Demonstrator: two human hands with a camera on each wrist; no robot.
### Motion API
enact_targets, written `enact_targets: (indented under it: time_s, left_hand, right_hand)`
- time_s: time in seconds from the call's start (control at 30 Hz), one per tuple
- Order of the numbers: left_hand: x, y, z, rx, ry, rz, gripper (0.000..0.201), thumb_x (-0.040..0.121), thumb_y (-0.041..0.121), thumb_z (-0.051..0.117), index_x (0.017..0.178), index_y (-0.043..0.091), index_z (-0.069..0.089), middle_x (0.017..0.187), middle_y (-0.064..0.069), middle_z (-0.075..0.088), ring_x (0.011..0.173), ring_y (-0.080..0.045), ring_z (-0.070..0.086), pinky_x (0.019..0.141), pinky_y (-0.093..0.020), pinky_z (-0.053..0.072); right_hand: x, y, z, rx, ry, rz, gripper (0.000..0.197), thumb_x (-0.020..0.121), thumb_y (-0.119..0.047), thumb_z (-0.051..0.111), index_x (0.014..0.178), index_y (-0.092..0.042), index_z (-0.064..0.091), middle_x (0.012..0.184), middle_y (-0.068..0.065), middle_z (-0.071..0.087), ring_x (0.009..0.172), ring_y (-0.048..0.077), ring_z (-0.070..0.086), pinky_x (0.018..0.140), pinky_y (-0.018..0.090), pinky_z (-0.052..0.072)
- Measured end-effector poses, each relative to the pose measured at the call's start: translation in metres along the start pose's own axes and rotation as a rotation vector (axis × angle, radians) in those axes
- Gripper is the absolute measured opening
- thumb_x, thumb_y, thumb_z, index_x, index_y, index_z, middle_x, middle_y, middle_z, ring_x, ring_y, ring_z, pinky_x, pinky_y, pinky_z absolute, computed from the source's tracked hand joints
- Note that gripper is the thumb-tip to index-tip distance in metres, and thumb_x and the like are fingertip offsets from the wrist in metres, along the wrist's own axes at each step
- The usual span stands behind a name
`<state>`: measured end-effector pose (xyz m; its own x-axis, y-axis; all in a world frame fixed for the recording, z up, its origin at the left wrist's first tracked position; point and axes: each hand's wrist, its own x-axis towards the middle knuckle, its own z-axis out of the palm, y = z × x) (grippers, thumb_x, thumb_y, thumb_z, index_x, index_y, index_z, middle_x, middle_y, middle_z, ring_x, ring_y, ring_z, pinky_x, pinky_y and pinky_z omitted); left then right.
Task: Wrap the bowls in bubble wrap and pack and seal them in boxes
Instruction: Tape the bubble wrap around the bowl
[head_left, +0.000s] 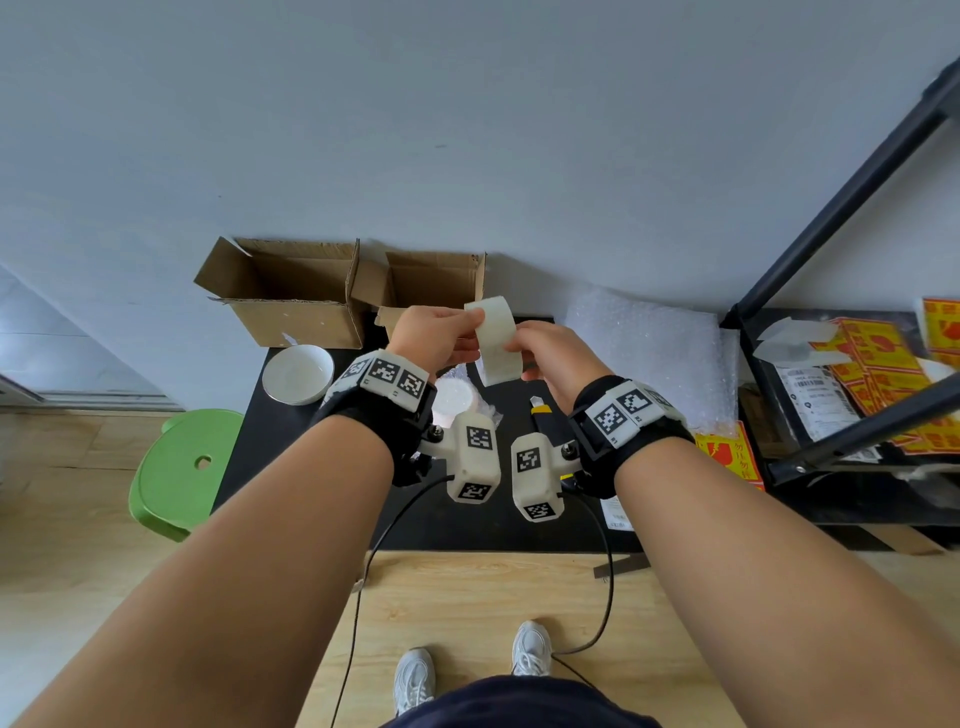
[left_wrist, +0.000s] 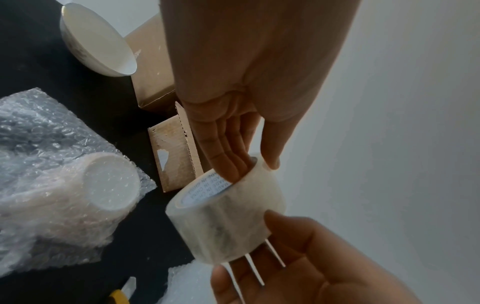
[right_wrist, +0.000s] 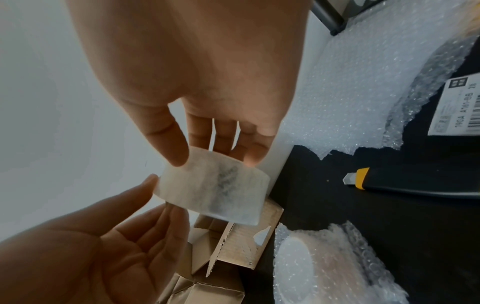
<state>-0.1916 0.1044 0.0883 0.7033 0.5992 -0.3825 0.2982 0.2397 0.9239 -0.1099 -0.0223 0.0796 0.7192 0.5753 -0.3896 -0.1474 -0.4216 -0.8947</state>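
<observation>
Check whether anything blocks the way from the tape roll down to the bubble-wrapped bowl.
Nothing visible does. Both hands, left hand and right hand, hold the clear packing tape roll in the air above the bubble-wrapped white bowl; only open air shows between them.

On the black bench (head_left: 291, 467) lie two open cardboard boxes (head_left: 291, 306), a white bowl (head_left: 297, 374), a bubble-wrapped bowl (head_left: 457, 397), bubble wrap sheets (head_left: 644, 338) and a utility knife (head_left: 540, 413).
</observation>
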Motion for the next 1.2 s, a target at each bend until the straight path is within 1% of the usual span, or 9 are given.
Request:
enact_targets:
  time_s: [0.13, 0.23, 0.43, 0.6, 0.67, 0.77, 0.93, 1.1, 1.2]
  left_hand:
    - [-0.001, -0.001, 0.001, 0.196, -0.14, 0.05, 0.047, 0.086, 0.021, 0.072, 0.129, 0.005, 0.059, 0.1, -0.012, 0.072, 0.086, -0.021, 0.07, 0.083, -0.032, 0.059]
    - [-0.002, 0.001, 0.004, 0.214, -0.113, 0.086, 0.053, 0.086, 0.018, 0.072, 0.134, 0.004, 0.055, 0.099, -0.012, 0.072, 0.079, -0.015, 0.069, 0.079, -0.029, 0.059]
    - [-0.002, 0.003, 0.007, 0.164, -0.071, 0.092, 0.044, 0.089, 0.016, 0.069, 0.128, -0.002, 0.058, 0.1, -0.018, 0.071, 0.08, -0.02, 0.068, 0.074, -0.028, 0.06]
    - [-0.005, 0.003, 0.005, 0.149, -0.063, 0.085, 0.025, 0.091, 0.015, 0.066, 0.11, -0.002, 0.067, 0.097, -0.021, 0.07, 0.086, -0.029, 0.068, 0.081, -0.035, 0.059]
    - [-0.009, 0.005, 0.006, 0.169, -0.085, 0.101, 0.011, 0.092, 0.014, 0.064, 0.094, 0.005, 0.07, 0.096, -0.023, 0.069, 0.083, -0.027, 0.066, 0.082, -0.036, 0.059]
    - [-0.013, 0.005, 0.007, 0.183, -0.107, 0.13, 0.011, 0.092, 0.014, 0.064, 0.082, 0.013, 0.069, 0.098, -0.027, 0.069, 0.082, -0.026, 0.064, 0.085, -0.041, 0.058]
    - [-0.015, 0.004, 0.007, 0.199, -0.112, 0.148, 0.01, 0.092, 0.015, 0.065, 0.082, 0.016, 0.068, 0.086, -0.016, 0.068, 0.076, -0.02, 0.062, 0.08, -0.035, 0.058]
    - [-0.016, 0.004, 0.009, 0.219, -0.094, 0.162, 0.009, 0.091, 0.016, 0.065, 0.095, 0.01, 0.07, 0.089, -0.016, 0.07, 0.076, -0.019, 0.064, 0.078, -0.032, 0.059]
    - [-0.017, 0.006, 0.01, 0.225, -0.09, 0.17, 0.014, 0.092, 0.016, 0.064, 0.101, 0.006, 0.069, 0.093, -0.018, 0.07, 0.078, -0.02, 0.065, 0.077, -0.03, 0.059]
  right_hand:
    - [0.0, -0.005, -0.002, 0.06, 0.071, 0.02, 0.013, 0.085, -0.014, 0.052, 0.085, -0.014, 0.065, 0.093, 0.012, 0.063, 0.084, 0.025, 0.055, 0.067, 0.033, 0.041]
    - [-0.001, -0.008, -0.004, 0.069, 0.063, 0.013, 0.015, 0.083, -0.007, 0.048, 0.079, -0.014, 0.06, 0.085, 0.008, 0.058, 0.078, 0.024, 0.051, 0.061, 0.029, 0.038]
    - [-0.006, -0.005, -0.003, 0.033, 0.025, -0.051, 0.039, 0.074, 0.011, 0.045, 0.099, -0.013, 0.064, 0.089, 0.004, 0.06, 0.077, 0.017, 0.05, 0.061, 0.025, 0.037]
    - [-0.004, -0.006, -0.002, 0.046, 0.03, 0.008, 0.023, 0.085, -0.008, 0.052, 0.103, -0.013, 0.064, 0.103, 0.012, 0.064, 0.091, 0.026, 0.057, 0.068, 0.031, 0.043]
    - [-0.005, -0.006, -0.002, 0.071, 0.05, 0.027, 0.014, 0.085, -0.011, 0.053, 0.094, -0.013, 0.063, 0.1, 0.012, 0.064, 0.094, 0.028, 0.061, 0.074, 0.036, 0.049]
    - [-0.005, -0.005, -0.004, 0.077, 0.073, 0.009, 0.01, 0.077, -0.009, 0.053, 0.079, -0.01, 0.063, 0.086, 0.011, 0.065, 0.087, 0.03, 0.063, 0.08, 0.043, 0.052]
    - [-0.006, 0.0, -0.009, 0.014, 0.031, -0.046, 0.013, 0.058, -0.018, 0.054, 0.06, -0.012, 0.065, 0.069, 0.007, 0.063, 0.075, 0.03, 0.064, 0.079, 0.044, 0.055]
    - [-0.004, 0.005, -0.013, -0.015, 0.03, -0.079, 0.027, 0.069, -0.008, 0.054, 0.086, 0.008, 0.067, 0.088, 0.019, 0.069, 0.087, 0.033, 0.068, 0.085, 0.048, 0.057]
    - [-0.004, 0.005, -0.014, -0.01, 0.026, -0.073, 0.022, 0.074, -0.003, 0.051, 0.085, 0.006, 0.068, 0.084, 0.015, 0.067, 0.082, 0.03, 0.066, 0.083, 0.046, 0.055]
